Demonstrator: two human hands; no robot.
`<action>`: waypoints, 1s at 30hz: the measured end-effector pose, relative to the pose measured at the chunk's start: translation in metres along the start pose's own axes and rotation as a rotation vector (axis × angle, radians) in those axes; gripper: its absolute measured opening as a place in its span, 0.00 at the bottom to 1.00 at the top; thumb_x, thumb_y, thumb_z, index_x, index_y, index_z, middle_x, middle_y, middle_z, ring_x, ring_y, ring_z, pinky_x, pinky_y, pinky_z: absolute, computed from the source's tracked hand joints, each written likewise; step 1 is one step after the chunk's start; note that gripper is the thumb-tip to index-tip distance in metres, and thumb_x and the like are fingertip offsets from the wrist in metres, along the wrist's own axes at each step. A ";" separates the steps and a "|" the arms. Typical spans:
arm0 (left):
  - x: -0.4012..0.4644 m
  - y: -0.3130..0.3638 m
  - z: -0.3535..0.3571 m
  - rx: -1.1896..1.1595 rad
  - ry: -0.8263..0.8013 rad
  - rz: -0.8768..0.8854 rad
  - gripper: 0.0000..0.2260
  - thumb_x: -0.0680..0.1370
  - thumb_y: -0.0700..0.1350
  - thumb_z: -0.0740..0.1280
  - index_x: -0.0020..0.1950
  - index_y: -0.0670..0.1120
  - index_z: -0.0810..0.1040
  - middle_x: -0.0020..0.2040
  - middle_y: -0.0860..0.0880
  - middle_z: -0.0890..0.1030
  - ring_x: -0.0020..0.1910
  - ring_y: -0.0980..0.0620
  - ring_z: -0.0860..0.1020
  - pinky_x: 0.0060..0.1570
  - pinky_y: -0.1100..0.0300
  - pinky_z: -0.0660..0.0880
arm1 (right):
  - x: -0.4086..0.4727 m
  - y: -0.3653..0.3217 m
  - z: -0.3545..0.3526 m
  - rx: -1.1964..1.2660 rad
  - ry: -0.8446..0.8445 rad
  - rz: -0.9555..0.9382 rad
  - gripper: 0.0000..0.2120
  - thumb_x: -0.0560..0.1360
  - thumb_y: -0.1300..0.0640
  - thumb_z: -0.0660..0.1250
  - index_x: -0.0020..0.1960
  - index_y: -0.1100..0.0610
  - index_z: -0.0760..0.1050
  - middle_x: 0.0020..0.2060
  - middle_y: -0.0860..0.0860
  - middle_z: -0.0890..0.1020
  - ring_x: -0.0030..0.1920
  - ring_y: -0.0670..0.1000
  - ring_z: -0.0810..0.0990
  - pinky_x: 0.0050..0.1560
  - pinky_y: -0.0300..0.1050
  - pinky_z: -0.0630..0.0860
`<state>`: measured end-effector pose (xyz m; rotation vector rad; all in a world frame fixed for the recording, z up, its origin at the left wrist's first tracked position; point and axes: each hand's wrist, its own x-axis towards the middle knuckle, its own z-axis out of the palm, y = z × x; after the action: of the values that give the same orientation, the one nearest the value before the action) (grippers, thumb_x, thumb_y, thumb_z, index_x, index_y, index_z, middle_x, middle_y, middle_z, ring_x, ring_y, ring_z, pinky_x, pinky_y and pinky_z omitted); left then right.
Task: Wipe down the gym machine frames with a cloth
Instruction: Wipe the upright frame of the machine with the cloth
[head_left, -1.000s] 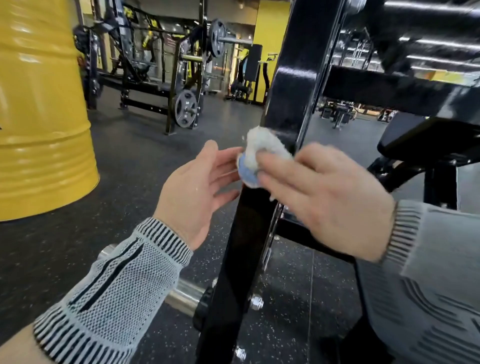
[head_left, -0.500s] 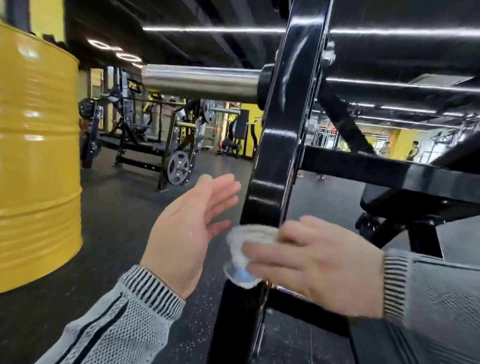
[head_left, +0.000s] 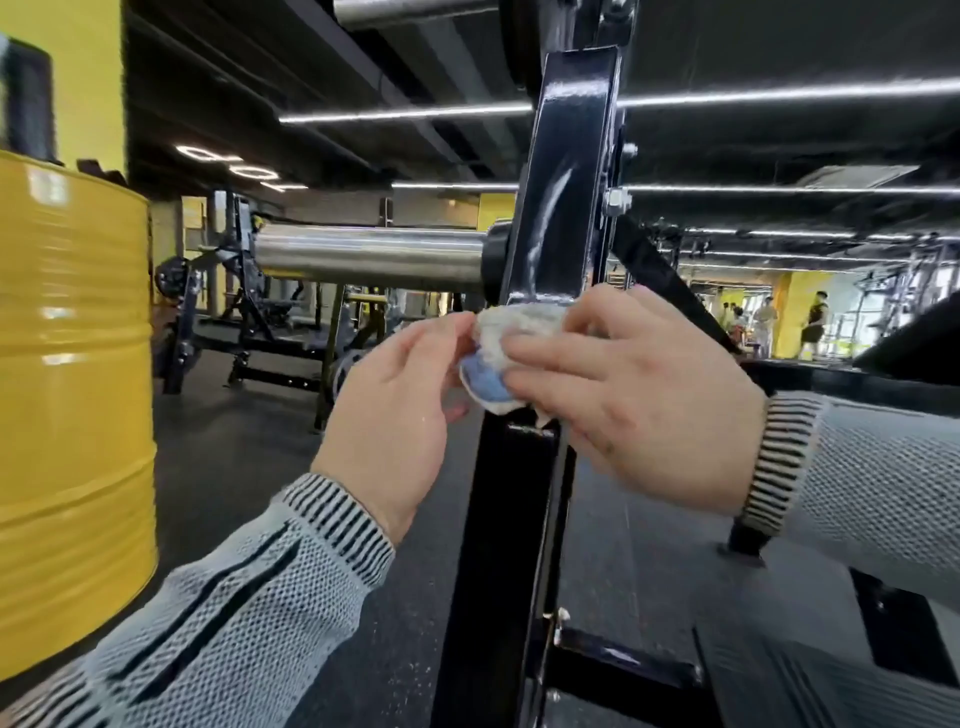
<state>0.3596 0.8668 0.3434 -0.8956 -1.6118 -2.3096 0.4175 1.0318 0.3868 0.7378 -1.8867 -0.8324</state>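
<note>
Gripping the cloth (head_left: 498, 358): right hand (head_left: 631, 402) with fingers laid over the wad and thumb hidden behind, so the wad looks held and pressed against the black upright (head_left: 563, 208) of the machine frame. Left hand (head_left: 395, 410) at the wad's left edge, fingertips pinching or only touching it; cannot tell which from this view. Cloth bunched small, white with a blue patch low on the left side.

Cloth sitting on the front face of the upright, just below where the steel bar (head_left: 369, 260) meets the upright's left edge. Upright running long from the bottom of the view to the top, leaning a little to the right as it rises. Pale streaks visible on the glossy face above the cloth; black paint below it looking plain.

Key relation for the next stroke: long axis of the upright passing straight through the grip, so wiping probably follows up or down along it. Right hand nearer and carrying the pressure; left hand only beside.

Further out: yellow drum (head_left: 72, 389) at the left, other machines on the dark floor (head_left: 234, 467) behind, people small and far at the right.
</note>
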 end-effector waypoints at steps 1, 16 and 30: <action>0.006 0.003 0.001 0.024 0.010 0.038 0.11 0.82 0.46 0.59 0.52 0.50 0.81 0.49 0.53 0.85 0.50 0.54 0.82 0.51 0.55 0.78 | -0.002 -0.005 0.000 0.020 -0.020 -0.022 0.14 0.74 0.55 0.58 0.49 0.56 0.82 0.50 0.49 0.83 0.41 0.59 0.78 0.39 0.53 0.76; 0.120 0.072 0.009 1.267 -0.305 0.427 0.16 0.81 0.45 0.56 0.63 0.55 0.78 0.49 0.49 0.83 0.49 0.46 0.79 0.53 0.53 0.74 | 0.043 0.070 -0.017 0.133 -0.195 0.109 0.18 0.75 0.61 0.53 0.51 0.60 0.81 0.51 0.55 0.82 0.41 0.58 0.79 0.41 0.54 0.77; 0.125 0.079 0.014 1.269 -0.377 0.348 0.05 0.79 0.43 0.57 0.49 0.49 0.72 0.45 0.50 0.77 0.48 0.46 0.77 0.47 0.55 0.71 | 0.043 0.060 0.001 0.114 -0.057 0.201 0.14 0.79 0.57 0.56 0.54 0.59 0.79 0.55 0.51 0.81 0.43 0.59 0.80 0.44 0.54 0.77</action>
<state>0.3016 0.8708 0.4807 -1.0781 -2.2647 -0.5821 0.3906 1.0344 0.4551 0.5864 -2.0343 -0.6289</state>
